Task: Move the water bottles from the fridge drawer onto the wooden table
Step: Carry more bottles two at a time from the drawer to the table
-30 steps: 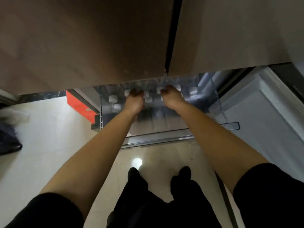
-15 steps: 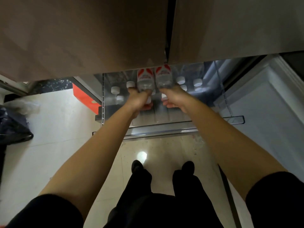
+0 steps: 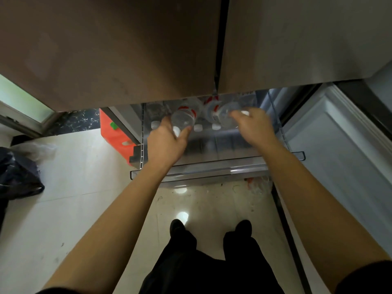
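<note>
Lifting out: left hand (image 3: 167, 139) wraps one water bottle (image 3: 184, 117) at the neck, right hand (image 3: 254, 128) grips a second bottle (image 3: 224, 115), blurred, both above the fridge drawer (image 3: 212, 168). More capped bottles (image 3: 198, 127) wait inside. Next, likely: clear the drawer, turn for the table

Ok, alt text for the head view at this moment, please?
A person's left hand and right hand each grip a clear, red-labelled water bottle, the left bottle and the right bottle, over an open fridge drawer where white caps of more bottles show. The person's black shoes stand on pale floor below.
</note>
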{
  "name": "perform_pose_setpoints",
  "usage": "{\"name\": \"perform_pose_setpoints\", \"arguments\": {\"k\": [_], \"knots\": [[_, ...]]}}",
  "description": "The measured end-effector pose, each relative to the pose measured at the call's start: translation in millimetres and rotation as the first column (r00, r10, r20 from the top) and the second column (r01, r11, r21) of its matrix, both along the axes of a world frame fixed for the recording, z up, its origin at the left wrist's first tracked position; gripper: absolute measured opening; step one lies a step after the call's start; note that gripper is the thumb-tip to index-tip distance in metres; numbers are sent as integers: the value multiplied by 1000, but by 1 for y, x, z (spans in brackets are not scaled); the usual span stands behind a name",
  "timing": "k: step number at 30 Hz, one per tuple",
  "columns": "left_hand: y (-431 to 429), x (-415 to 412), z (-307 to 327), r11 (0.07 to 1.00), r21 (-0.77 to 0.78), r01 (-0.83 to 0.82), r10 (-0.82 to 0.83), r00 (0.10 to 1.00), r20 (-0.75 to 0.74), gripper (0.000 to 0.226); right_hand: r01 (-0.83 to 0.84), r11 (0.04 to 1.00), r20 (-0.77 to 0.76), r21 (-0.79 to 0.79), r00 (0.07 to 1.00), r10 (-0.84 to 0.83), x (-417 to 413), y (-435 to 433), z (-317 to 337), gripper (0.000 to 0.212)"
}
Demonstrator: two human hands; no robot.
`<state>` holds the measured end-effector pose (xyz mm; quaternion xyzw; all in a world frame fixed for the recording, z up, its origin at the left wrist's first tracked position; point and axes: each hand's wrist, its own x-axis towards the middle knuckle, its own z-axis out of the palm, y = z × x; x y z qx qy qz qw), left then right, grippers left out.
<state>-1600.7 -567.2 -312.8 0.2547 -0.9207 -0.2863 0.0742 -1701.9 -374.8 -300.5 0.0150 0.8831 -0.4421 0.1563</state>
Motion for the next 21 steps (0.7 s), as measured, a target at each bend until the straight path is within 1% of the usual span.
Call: {"name": "perform_pose_setpoints", "arguments": {"k": [2, 4, 6, 7, 9, 10, 12, 13, 14, 15, 16, 18, 19, 21], "knots": [[-8, -6, 9, 998, -58, 26, -30, 997, -76, 49, 2, 999, -110, 46, 994, 3, -2, 4, 11, 37], [-16, -16, 13, 997, -55, 61, -67, 991, -112, 40, -41, 992, -174, 117, 983, 61, -1, 3, 15, 33], [-18, -22, 11, 994, -6, 105, -105, 992, -72, 38, -113, 976, -174, 186, 974, 146, 0, 2, 9, 31], [-18, -23, 8, 990, 21, 141, -140, 989, -44, 36, -155, 969, -150, 191, 971, 185, 2, 1, 5, 29], [-16, -23, 0, 978, 39, 205, -204, 979, -29, 35, -218, 964, -124, 152, 964, 237, 7, -2, -3, 28], [-15, -22, -3, 975, 36, 219, -218, 975, -41, 36, -229, 964, -138, 133, 959, 247, 8, -4, -7, 30], [-12, -21, -10, 972, 59, 225, -221, 973, -67, 42, -241, 956, -165, 165, 949, 268, 9, -8, -13, 43], [-10, -18, -15, 969, 91, 231, -225, 972, -71, 45, -264, 943, -134, 203, 946, 294, 10, -8, -16, 53], [-8, -15, -21, 961, 139, 237, -230, 971, -65, 49, -312, 924, -72, 222, 940, 335, 11, -8, -19, 64], [-6, -11, -26, 948, 204, 244, -237, 970, -56, 52, -377, 903, 3, 208, 923, 384, 13, -8, -24, 74], [-6, -7, -31, 928, 278, 247, -245, 969, -44, 54, -424, 890, 65, 169, 906, 419, 15, -6, -29, 80], [-5, 1, -38, 880, 400, 255, -270, 963, -18, 54, -415, 907, 129, 68, 905, 404, 17, 0, -37, 86], [-6, 3, -39, 870, 416, 265, -289, 957, -4, 59, -390, 919, 127, 52, 916, 382, 16, 2, -38, 87], [-6, 5, -40, 886, 358, 293, -322, 946, 23, 78, -365, 928, 109, 77, 928, 356, 14, 4, -36, 91]]}}
